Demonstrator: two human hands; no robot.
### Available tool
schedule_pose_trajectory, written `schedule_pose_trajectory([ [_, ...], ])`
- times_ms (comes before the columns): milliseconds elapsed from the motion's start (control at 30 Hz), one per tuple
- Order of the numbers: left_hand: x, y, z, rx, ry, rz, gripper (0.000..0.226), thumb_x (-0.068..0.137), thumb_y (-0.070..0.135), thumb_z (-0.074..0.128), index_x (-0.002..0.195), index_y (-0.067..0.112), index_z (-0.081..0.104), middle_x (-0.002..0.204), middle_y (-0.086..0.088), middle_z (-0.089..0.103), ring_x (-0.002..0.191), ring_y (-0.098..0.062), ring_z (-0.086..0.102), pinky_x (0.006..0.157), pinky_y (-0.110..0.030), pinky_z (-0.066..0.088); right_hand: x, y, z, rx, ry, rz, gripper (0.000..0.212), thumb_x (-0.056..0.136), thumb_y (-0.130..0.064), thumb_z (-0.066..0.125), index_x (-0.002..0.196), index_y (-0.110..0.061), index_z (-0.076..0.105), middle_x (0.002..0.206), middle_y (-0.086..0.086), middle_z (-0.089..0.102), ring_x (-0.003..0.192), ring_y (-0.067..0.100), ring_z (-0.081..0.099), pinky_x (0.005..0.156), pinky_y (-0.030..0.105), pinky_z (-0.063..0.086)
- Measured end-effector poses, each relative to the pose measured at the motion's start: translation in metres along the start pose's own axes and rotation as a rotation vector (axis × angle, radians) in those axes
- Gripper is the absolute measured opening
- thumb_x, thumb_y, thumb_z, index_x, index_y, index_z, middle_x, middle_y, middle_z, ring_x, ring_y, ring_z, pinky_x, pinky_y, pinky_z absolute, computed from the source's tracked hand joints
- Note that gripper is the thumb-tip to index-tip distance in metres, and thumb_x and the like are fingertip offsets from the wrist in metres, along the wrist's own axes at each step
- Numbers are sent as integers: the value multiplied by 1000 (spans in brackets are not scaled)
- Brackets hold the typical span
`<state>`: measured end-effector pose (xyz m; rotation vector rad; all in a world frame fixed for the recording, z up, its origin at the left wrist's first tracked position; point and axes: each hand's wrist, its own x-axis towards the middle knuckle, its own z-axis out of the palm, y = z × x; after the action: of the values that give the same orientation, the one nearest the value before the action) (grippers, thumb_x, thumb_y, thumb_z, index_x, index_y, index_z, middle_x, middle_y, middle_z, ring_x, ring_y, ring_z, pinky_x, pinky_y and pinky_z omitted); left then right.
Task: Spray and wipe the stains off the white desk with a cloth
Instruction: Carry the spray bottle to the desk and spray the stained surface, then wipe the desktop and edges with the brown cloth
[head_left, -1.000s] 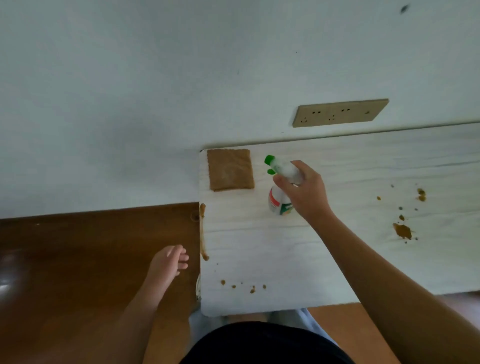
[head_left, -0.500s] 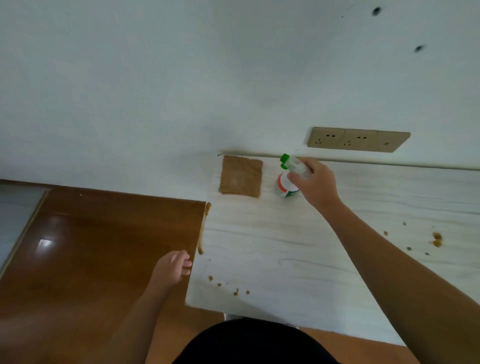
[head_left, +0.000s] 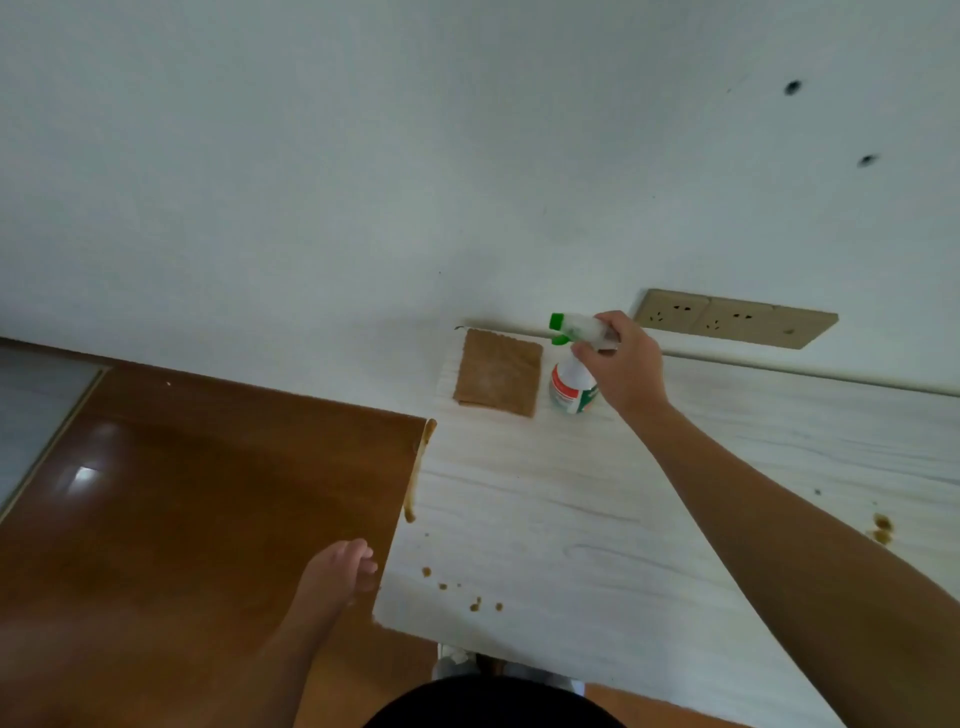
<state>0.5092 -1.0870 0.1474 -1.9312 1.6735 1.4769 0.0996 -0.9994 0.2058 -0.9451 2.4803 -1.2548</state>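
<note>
So, stains: we see brown specks (head_left: 475, 603) clustered near the front left corner of the surface (head_left: 571, 509), a brown drip (head_left: 415, 467) down its left edge, and a blot (head_left: 881, 527) far off to the right.
Cloth (head_left: 498, 371): brown and square, it lies flat at the back left corner by the wall (head_left: 363, 182), well apart from the specks.
Bottle (head_left: 569, 389): white with a green nozzle and a red and green label, it is upright just right of the cloth, its nozzle pointing left. We cannot tell whether its base rests on the surface.
Right hand (head_left: 626, 364): our fingers are curled round the bottle's neck and spray head.
Left hand (head_left: 337, 569): it hangs off the left edge over the floor (head_left: 182, 493), fingers loosely curled and holding nothing, slightly blurred.
Hands: well apart.
Sockets (head_left: 737, 317): a tan strip on the wall just behind the right hand.
Marks (head_left: 792, 87): two dark spots high on the wall at right.
Floor: glossy brown wood.
</note>
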Motion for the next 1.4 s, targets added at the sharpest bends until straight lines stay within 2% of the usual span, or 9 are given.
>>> schedule_pose_trajectory([
  [167,-4,11,6,-81,52,47,29,108,24,49,109,3,69,110,-17,74,104,-36,70,97,-50,56,29,-2,-5,6,12,-12,30,83,-33,76,107,-25,61,93,-8,63,81,9,57,65,16,39],
  [333,-1,23,8,2,62,34,26,109,22,44,101,9,64,107,-13,72,96,-25,69,83,-38,54,57,6,-3,1,-7,18,31,84,-26,74,112,-23,61,97,-7,63,87,13,58,72,24,43],
  [533,0,22,9,13,57,4,26,109,24,43,102,11,64,101,-8,72,95,-26,70,91,-44,53,68,23,-1,16,-58,60,37,87,-23,72,121,-20,57,103,-8,61,92,11,57,65,12,37],
  [700,4,20,12,-45,56,-23,26,109,24,45,98,10,65,101,-11,73,93,-28,70,81,-39,53,53,38,-5,64,-141,297,56,87,-26,73,136,-18,48,114,-4,64,100,15,63,84,33,52],
  [767,7,21,9,-54,54,-29,25,108,25,47,99,11,65,103,-11,73,92,-26,70,74,-36,51,37,47,-5,27,-200,395,50,90,-29,69,134,-16,50,117,0,67,102,19,64,85,36,52],
  [900,22,20,-2,-2,17,-5,24,108,28,48,103,12,66,104,-8,74,95,-27,71,84,-41,54,-9,63,-1,35,-291,554,31,93,-27,65,120,-11,64,117,7,69,102,24,66,92,39,53],
  [1100,52,21,-20,7,-68,27,28,109,33,46,104,13,65,104,-9,72,95,-28,70,81,-40,51,-84,59,28,148,-371,684,5,94,-15,64,95,-10,66,105,18,74,75,21,67,67,27,49],
  [1300,88,16,-52,79,-155,74,26,108,34,48,105,16,67,101,-6,73,91,-24,71,71,-33,49,-91,28,79,22,-357,696,21,93,-23,64,111,-11,66,104,11,72,94,28,70,83,40,55],
  [1400,115,14,-68,153,-203,80,27,108,34,47,104,17,68,101,-4,73,86,-19,71,67,-29,49,-72,11,105,-46,-278,689,32,92,-27,65,121,-13,64,109,4,69,97,23,65,85,35,52],
])
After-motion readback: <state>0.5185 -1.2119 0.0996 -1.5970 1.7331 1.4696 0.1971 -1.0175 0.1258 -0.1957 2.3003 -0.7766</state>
